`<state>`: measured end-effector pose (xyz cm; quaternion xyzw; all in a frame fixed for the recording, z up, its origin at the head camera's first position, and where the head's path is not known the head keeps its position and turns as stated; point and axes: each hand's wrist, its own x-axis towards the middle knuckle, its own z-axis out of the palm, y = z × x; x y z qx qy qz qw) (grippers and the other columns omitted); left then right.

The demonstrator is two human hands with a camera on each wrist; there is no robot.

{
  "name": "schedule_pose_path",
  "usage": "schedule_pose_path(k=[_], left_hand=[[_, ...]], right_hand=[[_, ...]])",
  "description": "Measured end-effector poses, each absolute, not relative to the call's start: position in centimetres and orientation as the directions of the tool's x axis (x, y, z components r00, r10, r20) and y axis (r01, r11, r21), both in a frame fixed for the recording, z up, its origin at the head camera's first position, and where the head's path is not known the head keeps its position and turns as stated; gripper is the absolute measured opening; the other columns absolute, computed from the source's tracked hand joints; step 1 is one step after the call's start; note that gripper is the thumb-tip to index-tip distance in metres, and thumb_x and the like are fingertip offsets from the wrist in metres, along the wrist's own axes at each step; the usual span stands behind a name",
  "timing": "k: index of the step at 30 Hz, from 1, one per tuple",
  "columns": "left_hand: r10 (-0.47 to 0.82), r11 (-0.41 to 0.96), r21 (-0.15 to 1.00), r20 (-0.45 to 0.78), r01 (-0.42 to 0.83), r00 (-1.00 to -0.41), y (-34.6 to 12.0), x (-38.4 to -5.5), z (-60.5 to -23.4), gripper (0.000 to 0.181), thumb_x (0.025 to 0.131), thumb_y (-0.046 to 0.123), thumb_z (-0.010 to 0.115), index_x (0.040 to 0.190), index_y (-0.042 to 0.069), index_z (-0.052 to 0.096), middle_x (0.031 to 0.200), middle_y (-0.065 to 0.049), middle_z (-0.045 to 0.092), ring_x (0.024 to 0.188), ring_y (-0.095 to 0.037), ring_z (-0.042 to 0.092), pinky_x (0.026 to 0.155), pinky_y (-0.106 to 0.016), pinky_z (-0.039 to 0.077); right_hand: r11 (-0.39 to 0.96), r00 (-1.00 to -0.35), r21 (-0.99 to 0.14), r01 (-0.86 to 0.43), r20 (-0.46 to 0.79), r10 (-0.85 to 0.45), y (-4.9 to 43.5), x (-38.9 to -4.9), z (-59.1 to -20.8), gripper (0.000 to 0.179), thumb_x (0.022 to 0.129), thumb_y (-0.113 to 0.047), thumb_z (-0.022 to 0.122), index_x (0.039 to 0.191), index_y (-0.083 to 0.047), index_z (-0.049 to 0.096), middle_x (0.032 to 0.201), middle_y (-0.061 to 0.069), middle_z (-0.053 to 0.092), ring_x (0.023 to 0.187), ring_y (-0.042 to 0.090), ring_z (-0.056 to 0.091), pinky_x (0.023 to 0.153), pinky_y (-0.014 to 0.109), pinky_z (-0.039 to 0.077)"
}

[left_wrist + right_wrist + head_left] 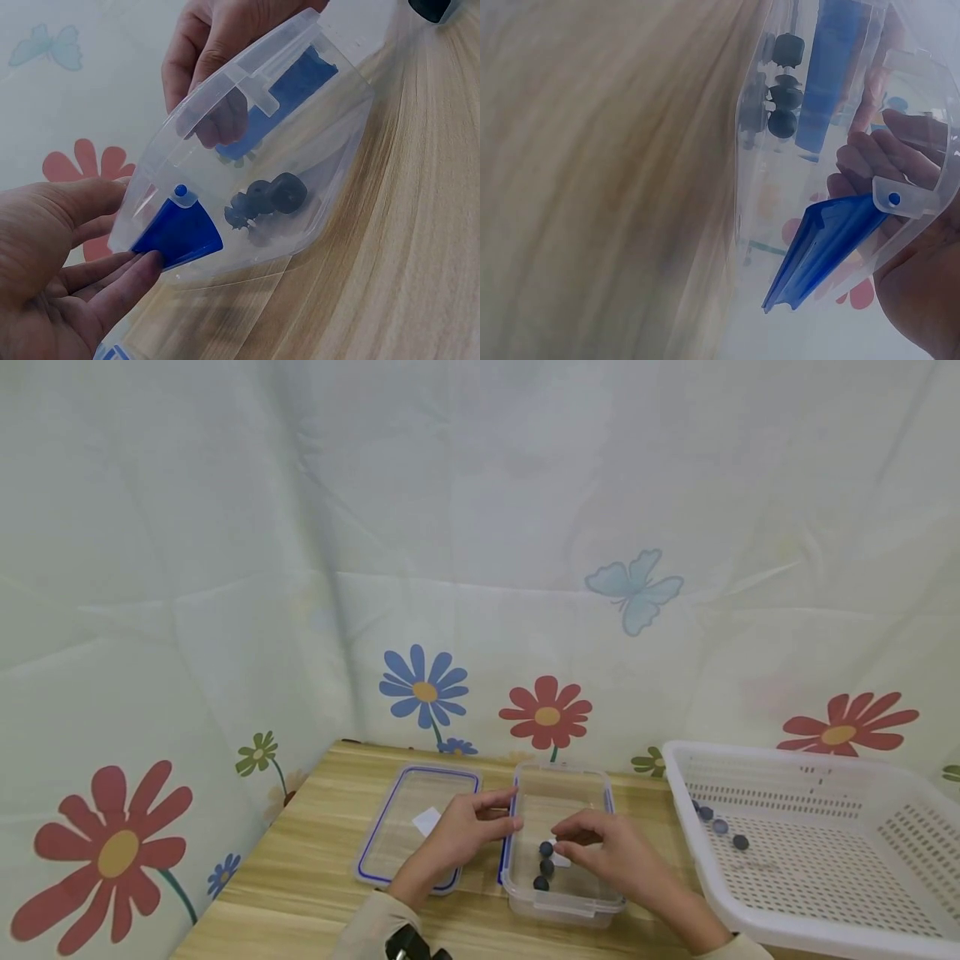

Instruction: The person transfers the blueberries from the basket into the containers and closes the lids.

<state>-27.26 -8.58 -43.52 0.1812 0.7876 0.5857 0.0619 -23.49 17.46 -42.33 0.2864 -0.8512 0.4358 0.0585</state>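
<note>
A clear plastic container (566,906) stands upright and lidless on the wood-grained counter (315,827), with a blue latch (184,232) hanging loose at its side. Inside lie three dark balls (547,867), strung in a short row along the left side of its floor (one looks squarer than round from the wrist cameras).

The left hand (467,827) steadies the container from the left: its grip is apart, with fingertips resting at the rim and against the latch. The right hand (615,852) reaches over the right wall into the container, its grip loosely bent and apart, fingertips hanging just beside the nearest ball. A white label (561,853) shows beneath those fingers.

To the left, a clear lid (401,793) edged with a blue seal lies flat, partly covered by the left forearm, a white patch (426,821) on it. To the right sits a white perforated basket (810,935), holding several more dark balls near its left wall. Behind everything hangs a pale curtain (465,485) printed with flowers and a butterfly (636,593).
</note>
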Motion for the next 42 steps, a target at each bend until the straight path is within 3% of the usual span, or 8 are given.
schedule_pose_path(k=[23,35,42], left_hand=[[0.35,0.255,0.944,0.113,0.211,-0.93,-8.7,-27.4,-43.8,0.056,0.099,0.023,0.08,0.148,0.003,0.063,0.139,-0.021,0.066,0.123,-0.032,0.067,0.101,-0.045,0.056],[0.354,0.258,0.945,0.102,0.202,-0.929,-8.7,-27.4,-43.8,0.056,0.098,0.024,0.08,0.148,0.004,0.063,0.138,-0.022,0.066,0.122,-0.032,0.068,0.101,-0.045,0.056],[0.353,0.254,0.947,0.097,0.195,-0.931,-8.7,-27.3,-43.7,0.057,0.098,0.023,0.08,0.148,0.004,0.062,0.139,-0.023,0.066,0.121,-0.031,0.068,0.1,-0.044,0.057]], right_hand=[[0.45,-0.854,-0.743,-0.495,0.323,-0.407,17.3,-22.8,-41.0,0.012,0.099,-0.019,0.078,0.108,-0.011,0.081,0.106,0.002,0.078,0.093,0.012,0.073,0.08,0.027,0.06],[0.41,-0.826,-0.722,-0.557,0.431,-0.363,18.4,-21.2,-37.6,0.016,0.099,-0.019,0.079,0.112,-0.009,0.081,0.107,-0.001,0.078,0.095,0.013,0.075,0.08,0.029,0.062],[0.421,-0.824,-0.709,-0.566,0.471,-0.315,19.3,-20.4,-35.7,0.013,0.098,-0.018,0.08,0.11,-0.017,0.081,0.108,-0.006,0.078,0.098,0.011,0.074,0.083,0.03,0.062]])
